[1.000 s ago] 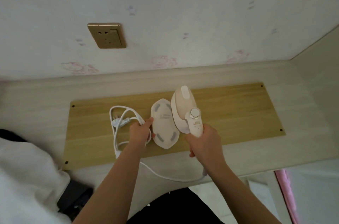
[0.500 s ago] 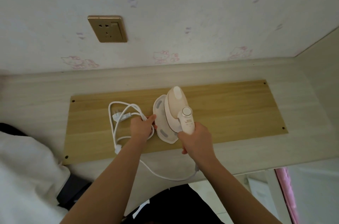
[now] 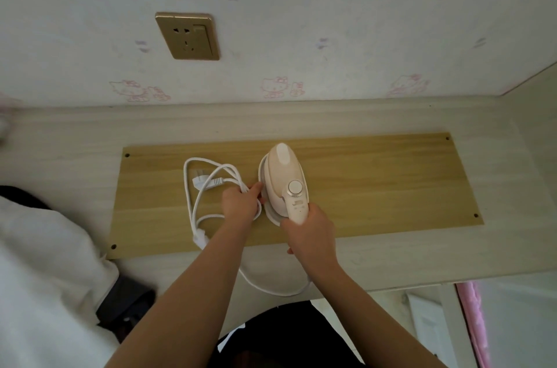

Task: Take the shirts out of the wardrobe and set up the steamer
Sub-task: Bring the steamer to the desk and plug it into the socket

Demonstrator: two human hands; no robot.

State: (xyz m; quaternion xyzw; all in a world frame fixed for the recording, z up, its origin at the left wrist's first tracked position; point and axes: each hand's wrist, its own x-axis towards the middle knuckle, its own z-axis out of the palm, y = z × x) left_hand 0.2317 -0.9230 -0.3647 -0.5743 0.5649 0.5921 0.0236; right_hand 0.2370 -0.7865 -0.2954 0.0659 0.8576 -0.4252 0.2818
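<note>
While my right hand (image 3: 310,230) grasps the handle of the handheld garment steamer (image 3: 284,179), the unit sits nose-away on its white base pad (image 3: 272,215), which lies on a light wooden board (image 3: 376,184) set on the pale desktop (image 3: 60,138). Item, dial: round, on top of the handle, just beyond my knuckles. Item, power cord (image 3: 193,187): white, looped on the board left of the steamer, with one run trailing off the near desk edge and back up under my right wrist. My left hand (image 3: 241,203) is curled around several cord loops, fingertips touching the pad's left rim. Item, plug (image 3: 205,182): lying loose inside the loops. Item, wall socket (image 3: 187,35): gold-coloured, on cartoon-cat wallpaper. Item, white fabric (image 3: 39,277): heaped at far left.
</note>
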